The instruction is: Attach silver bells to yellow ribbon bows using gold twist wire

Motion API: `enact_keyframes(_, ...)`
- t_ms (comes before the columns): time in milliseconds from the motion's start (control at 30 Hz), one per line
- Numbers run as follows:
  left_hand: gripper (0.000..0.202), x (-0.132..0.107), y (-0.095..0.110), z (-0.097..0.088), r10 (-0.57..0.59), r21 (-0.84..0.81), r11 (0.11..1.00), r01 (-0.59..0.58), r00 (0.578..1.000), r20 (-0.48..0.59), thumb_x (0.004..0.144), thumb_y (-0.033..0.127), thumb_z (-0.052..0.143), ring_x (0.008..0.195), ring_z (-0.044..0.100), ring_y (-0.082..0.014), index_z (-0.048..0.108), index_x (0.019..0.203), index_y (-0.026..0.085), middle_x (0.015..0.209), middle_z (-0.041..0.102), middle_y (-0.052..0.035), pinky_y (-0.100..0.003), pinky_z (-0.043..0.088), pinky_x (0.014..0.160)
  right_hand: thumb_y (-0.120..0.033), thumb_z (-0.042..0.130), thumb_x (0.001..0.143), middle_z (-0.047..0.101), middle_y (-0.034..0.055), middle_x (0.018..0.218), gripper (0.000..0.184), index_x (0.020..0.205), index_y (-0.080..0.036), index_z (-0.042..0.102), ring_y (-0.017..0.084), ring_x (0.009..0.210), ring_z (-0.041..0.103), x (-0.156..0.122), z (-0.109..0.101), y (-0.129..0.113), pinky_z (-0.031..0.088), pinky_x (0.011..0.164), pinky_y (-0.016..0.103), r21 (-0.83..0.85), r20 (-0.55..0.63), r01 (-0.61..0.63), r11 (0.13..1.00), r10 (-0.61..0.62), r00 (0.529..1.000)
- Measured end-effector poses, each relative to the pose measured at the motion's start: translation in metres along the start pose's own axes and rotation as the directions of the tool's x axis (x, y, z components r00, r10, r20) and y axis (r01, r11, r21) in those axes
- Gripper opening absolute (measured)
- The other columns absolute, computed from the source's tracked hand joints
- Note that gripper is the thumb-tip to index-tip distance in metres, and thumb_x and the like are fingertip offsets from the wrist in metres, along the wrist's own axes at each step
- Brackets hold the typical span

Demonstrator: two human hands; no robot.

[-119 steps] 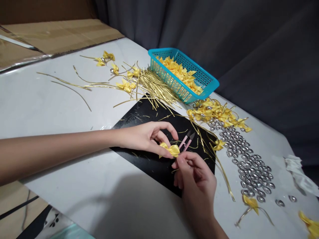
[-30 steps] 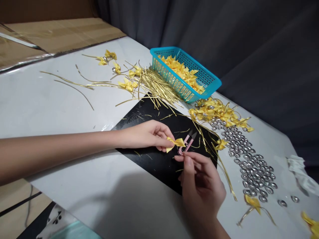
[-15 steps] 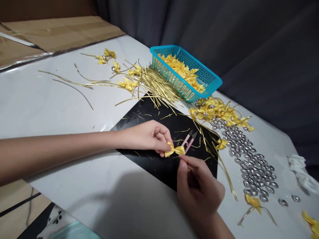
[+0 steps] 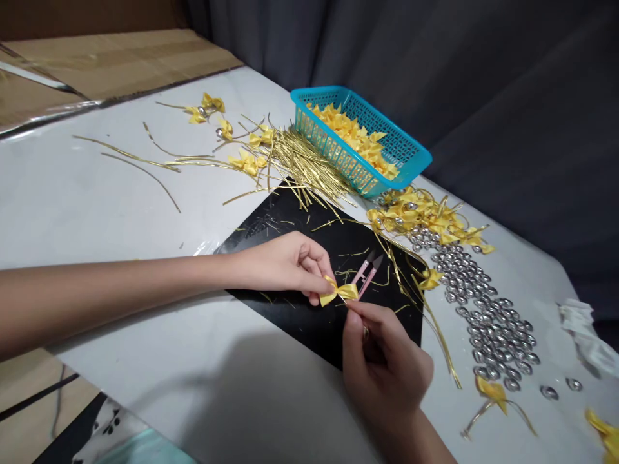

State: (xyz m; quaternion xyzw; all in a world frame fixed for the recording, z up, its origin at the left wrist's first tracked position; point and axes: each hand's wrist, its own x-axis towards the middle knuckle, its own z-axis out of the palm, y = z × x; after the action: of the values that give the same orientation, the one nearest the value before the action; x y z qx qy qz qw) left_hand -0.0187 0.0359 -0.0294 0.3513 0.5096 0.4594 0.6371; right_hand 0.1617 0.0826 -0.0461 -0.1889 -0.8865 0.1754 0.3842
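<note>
My left hand (image 4: 285, 265) pinches a small yellow ribbon bow (image 4: 339, 293) by its left side, just above a black mat (image 4: 290, 232). Below it, my right hand (image 4: 387, 364) has its fingers curled, fingertips pinched at the bow's right end, apparently on a thin gold wire that is too fine to make out. A little silver piece shows between its fingers. Pink thread snips (image 4: 365, 273) lie on the mat right behind the bow, untouched.
A teal basket (image 4: 411, 158) of yellow bows stands at the back. Gold wires (image 4: 300, 161) fan out left of it. Finished bows (image 4: 425, 219) and several silver bells (image 4: 483, 309) spread along the right. Cardboard (image 4: 116, 61) lies at the far left.
Over four seconds the bow was turned between my fingers and shifted slightly right. My right hand's pinch came up to meet the bow's right end. In the last half second almost nothing moved.
</note>
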Motion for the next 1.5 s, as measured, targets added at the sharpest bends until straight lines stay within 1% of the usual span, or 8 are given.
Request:
enact_keyframes(633, 0.005, -0.001, 0.002, -0.002, 0.015, 0.012, 1.000, -0.016, 0.998, 0.063, 0.076, 0.004, 0.061, 0.051, 0.058, -0.0038, 0.063, 0.072, 0.007, 0.054, 0.065, 0.0018, -0.013, 0.046, 0.055, -0.009, 0.052, 0.081, 0.056, -0.0068, 0.050, 0.012, 0.090, -0.015, 0.056, 0.001, 0.031, 0.043, 0.000, 0.002, -0.001, 0.035, 0.037, 0.010, -0.102, 0.003, 0.036, 0.994, -0.036, 0.999)
enact_keyframes(933, 0.007, -0.005, -0.009, 0.007, 0.229, 0.217, 0.952, -0.214, 0.972, -0.044, 0.076, 0.014, 0.062, 0.054, 0.060, -0.0068, 0.063, 0.075, 0.008, 0.058, 0.065, -0.0008, -0.014, 0.046, 0.052, -0.011, 0.051, 0.083, 0.058, -0.0070, 0.052, 0.010, 0.090, -0.016, 0.055, 0.001, 0.032, 0.045, 0.000, 0.002, -0.004, 0.038, 0.039, 0.008, -0.121, 0.002, -0.045, 0.992, 0.046, 0.999)
enact_keyframes(1033, 0.009, -0.009, -0.011, 0.009, 0.409, 0.445, 0.826, -0.346, 0.911, -0.051, 0.078, 0.016, 0.059, 0.055, 0.060, -0.0068, 0.065, 0.078, 0.009, 0.064, 0.069, -0.0023, -0.014, 0.046, 0.052, -0.010, 0.051, 0.083, 0.061, -0.0054, 0.056, 0.011, 0.092, -0.015, 0.055, 0.002, 0.035, 0.049, -0.001, 0.003, -0.004, 0.041, 0.041, 0.008, -0.093, -0.004, -0.053, 0.994, 0.053, 0.999)
enact_keyframes(1133, 0.012, -0.013, -0.013, 0.010, 0.628, 0.689, 0.554, -0.468, 0.778, 0.023, 0.081, 0.015, 0.055, 0.057, 0.061, -0.0077, 0.067, 0.081, 0.012, 0.069, 0.071, -0.0029, -0.015, 0.047, 0.055, -0.009, 0.051, 0.083, 0.065, -0.0029, 0.065, 0.013, 0.093, -0.016, 0.055, 0.003, 0.042, 0.056, -0.001, 0.002, -0.004, 0.045, 0.045, 0.008, -0.062, -0.016, -0.051, 0.997, 0.050, 0.999)
enact_keyframes(1233, 0.014, -0.016, -0.018, 0.013, 0.768, 0.789, 0.292, -0.540, 0.624, 0.144, 0.084, 0.014, 0.052, 0.061, 0.063, -0.0097, 0.066, 0.085, 0.012, 0.074, 0.072, -0.0043, -0.017, 0.048, 0.061, -0.007, 0.052, 0.082, 0.068, -0.0004, 0.073, 0.015, 0.094, -0.015, 0.056, 0.005, 0.052, 0.062, -0.002, 0.001, -0.005, 0.048, 0.051, 0.008, -0.024, -0.028, -0.057, 0.998, 0.056, 0.998)
enact_keyframes(1367, 0.014, -0.020, -0.027, 0.018, 0.842, 0.830, 0.078, -0.552, 0.483, 0.242, 0.084, 0.012, 0.051, 0.061, 0.062, -0.0112, 0.065, 0.087, 0.011, 0.069, 0.071, -0.0044, -0.017, 0.049, 0.062, -0.007, 0.052, 0.081, 0.067, 0.0002, 0.073, 0.015, 0.093, -0.016, 0.056, 0.006, 0.053, 0.062, -0.004, -0.001, -0.008, 0.048, 0.049, 0.010, 0.012, -0.023, -0.059, 0.998, 0.060, 0.998)
enact_keyframes(1400, 0.014, -0.021, -0.028, 0.019, 0.853, 0.823, 0.070, -0.564, 0.462, 0.244, 0.084, 0.012, 0.051, 0.062, 0.062, -0.0114, 0.065, 0.088, 0.011, 0.068, 0.070, -0.0041, -0.017, 0.049, 0.063, -0.007, 0.053, 0.081, 0.067, 0.0001, 0.072, 0.014, 0.092, -0.016, 0.056, 0.007, 0.052, 0.062, -0.005, -0.001, -0.008, 0.048, 0.049, 0.011, 0.010, -0.031, -0.062, 0.998, 0.062, 0.998)
enact_keyframes(1500, 0.022, -0.025, -0.029, 0.019, 0.823, 0.797, 0.140, -0.587, 0.516, 0.236, 0.088, 0.012, 0.044, 0.068, 0.064, -0.0109, 0.065, 0.094, 0.013, 0.076, 0.072, -0.0045, -0.016, 0.050, 0.066, -0.007, 0.056, 0.080, 0.066, -0.0006, 0.069, 0.014, 0.090, -0.017, 0.055, 0.007, 0.052, 0.062, -0.006, -0.002, -0.009, 0.048, 0.048, 0.012, 0.017, -0.057, -0.091, 0.996, 0.092, 0.994)
